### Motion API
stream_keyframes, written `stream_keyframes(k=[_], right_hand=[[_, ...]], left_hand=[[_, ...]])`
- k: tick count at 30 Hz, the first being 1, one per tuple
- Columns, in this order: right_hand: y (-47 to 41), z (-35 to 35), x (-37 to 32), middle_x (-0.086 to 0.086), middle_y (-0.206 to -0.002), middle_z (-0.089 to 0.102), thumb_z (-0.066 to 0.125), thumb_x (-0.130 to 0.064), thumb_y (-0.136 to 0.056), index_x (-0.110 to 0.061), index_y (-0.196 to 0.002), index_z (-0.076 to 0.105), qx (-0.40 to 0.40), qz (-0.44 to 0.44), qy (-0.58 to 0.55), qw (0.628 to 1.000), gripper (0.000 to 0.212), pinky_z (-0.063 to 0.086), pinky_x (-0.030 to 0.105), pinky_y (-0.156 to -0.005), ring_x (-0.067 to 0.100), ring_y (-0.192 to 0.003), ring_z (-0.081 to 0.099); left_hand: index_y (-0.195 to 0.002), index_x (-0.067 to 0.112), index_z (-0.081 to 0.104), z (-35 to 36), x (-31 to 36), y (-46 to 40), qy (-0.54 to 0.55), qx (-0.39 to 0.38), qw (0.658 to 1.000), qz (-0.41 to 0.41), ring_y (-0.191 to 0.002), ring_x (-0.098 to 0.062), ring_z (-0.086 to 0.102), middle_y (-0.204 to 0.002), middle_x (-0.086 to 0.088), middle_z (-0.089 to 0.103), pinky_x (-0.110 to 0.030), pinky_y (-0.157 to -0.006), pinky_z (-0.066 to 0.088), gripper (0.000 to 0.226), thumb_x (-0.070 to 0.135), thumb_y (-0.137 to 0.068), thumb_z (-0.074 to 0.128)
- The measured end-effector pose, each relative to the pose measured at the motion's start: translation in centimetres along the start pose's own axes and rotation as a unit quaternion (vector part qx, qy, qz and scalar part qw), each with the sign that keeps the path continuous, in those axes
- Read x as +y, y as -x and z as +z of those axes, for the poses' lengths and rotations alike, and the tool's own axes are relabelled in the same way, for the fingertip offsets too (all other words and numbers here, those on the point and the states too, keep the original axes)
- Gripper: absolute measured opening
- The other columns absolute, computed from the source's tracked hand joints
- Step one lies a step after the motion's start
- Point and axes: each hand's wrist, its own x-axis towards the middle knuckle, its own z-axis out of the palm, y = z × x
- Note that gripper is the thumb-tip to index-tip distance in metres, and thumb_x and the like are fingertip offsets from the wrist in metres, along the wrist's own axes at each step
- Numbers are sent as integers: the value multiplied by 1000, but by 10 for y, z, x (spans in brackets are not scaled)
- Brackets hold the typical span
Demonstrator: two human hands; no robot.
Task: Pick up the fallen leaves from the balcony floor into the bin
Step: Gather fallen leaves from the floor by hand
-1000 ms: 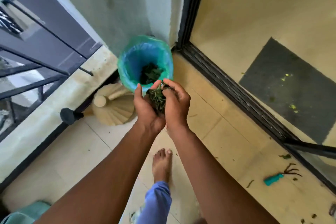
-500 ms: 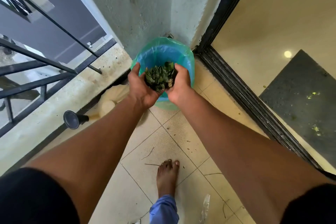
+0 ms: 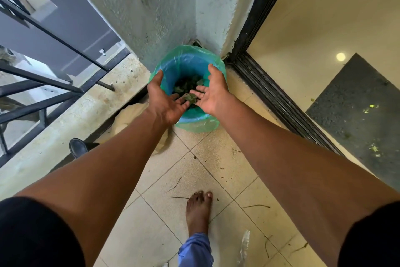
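— So, what do you see from the head camera?

— Two bare arms reach out over a round blue bin with a green plastic bag liner (image 3: 195, 119). It stands in the corner where the rough grey wall (image 3: 155, 6) meets the black door frame (image 3: 257, 17). Its mouth points straight up, so its long way runs up and down.

— Where are the leaves?

— Most of the dark green fallen leaves (image 3: 186, 86) lie in a pile down inside the bin. One small green leaf (image 3: 191, 97) sits between the two hands, at the fingertips. I cannot tell if it is touching them or falling.

— What are the hands doing?

— The left hand (image 3: 165, 102) is spread out, palm turned in, thumb up by the bin's rim. The right hand (image 3: 213, 93) is spread too, palm up. The fingers on both are loose and straight. They are not wrapped around anything.

— What else is there?

— A bare foot (image 3: 198, 210) stands on the pale floor tiles (image 3: 164, 219), with a blue trouser leg (image 3: 194, 249) above it. Thin twigs (image 3: 179, 197) and crumbs lie on the tiles. A black metal railing (image 3: 43, 84) is on the left, and a dark grey mat (image 3: 357, 115) lies inside the door.

— Anything hard to see?

— Yes. The hands cover the near rim of the bin. A tan thing with a black round end (image 3: 76, 147) is mostly hidden behind the left arm, so I cannot say what it is.
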Motion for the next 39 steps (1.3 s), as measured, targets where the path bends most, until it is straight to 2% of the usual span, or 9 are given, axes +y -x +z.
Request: stream_keyframes(k=[6,10,13,16,22,25,28,34,39], right_hand=[[9,-14,7,18,-164,26,42,-55,-103,-17,-160,22,20,-15,1,1000,71,18,52,-122,33,-149,31],[26,-29,14,11,-165,27,38,-51,-105,-19,-160,25,7,-50,-18,999,64,15,47,-124,25,-151,29],[41,-49,22,13,-159,38,39,-46,-107,-16,-156,34,-7,-82,-43,996,58,29,44,-119,29,-144,40],[63,-81,38,15,-146,54,39,-42,-107,-11,-145,50,5,-94,-46,994,50,41,41,-109,32,-132,54],[117,-187,99,21,-118,70,48,-28,-105,-4,-121,65,110,-99,-33,988,34,53,33,-79,33,-100,68],[146,-257,138,16,-95,72,58,-19,-99,-9,-101,68,174,-117,-33,977,14,49,28,-65,26,-78,65],[171,-321,176,11,-86,73,62,-18,-97,-9,-102,71,219,-122,-20,968,14,48,27,-63,21,-69,64],[228,-447,238,10,-89,76,61,-19,-91,-22,-84,71,300,-140,-37,943,13,56,39,-71,22,-72,71],[265,-547,292,2,-89,77,59,-37,-75,-35,-73,71,344,-132,-68,927,12,59,49,-89,28,-90,73]], left_hand=[[-163,17,3,0,-12,12,16,-2,999,45,-155,-33,18,-169,-15,12,-54,-124,20,84,50,-99,48],[-163,24,3,1,-22,18,2,-7,997,75,-156,-30,14,-169,-10,13,-54,-125,12,80,50,-100,46],[-160,23,25,-5,-35,23,-36,-33,997,67,-151,-34,28,-163,-12,32,-54,-123,21,70,52,-100,45],[-143,19,53,-10,-60,31,-84,-69,994,32,-131,-33,56,-142,-10,59,-52,-115,37,58,54,-97,48],[-137,18,59,-23,-156,59,-209,-80,972,-68,-120,-34,66,-128,-9,70,-51,-109,44,52,48,-96,50],[-136,16,60,-23,-217,80,-320,-69,936,-128,-122,-35,63,-131,-9,69,-51,-112,42,47,44,-99,50],[-128,17,63,-24,-275,100,-431,-81,883,-168,-125,-34,61,-132,-9,68,-49,-113,42,36,39,-102,49],[-121,18,67,-14,-407,142,-608,-102,765,-185,-122,-35,62,-129,-7,69,-47,-110,46,30,34,-105,47],[-126,16,67,-11,-511,177,-692,-148,683,-183,-113,-34,68,-124,-7,73,-50,-108,48,33,33,-105,49]])
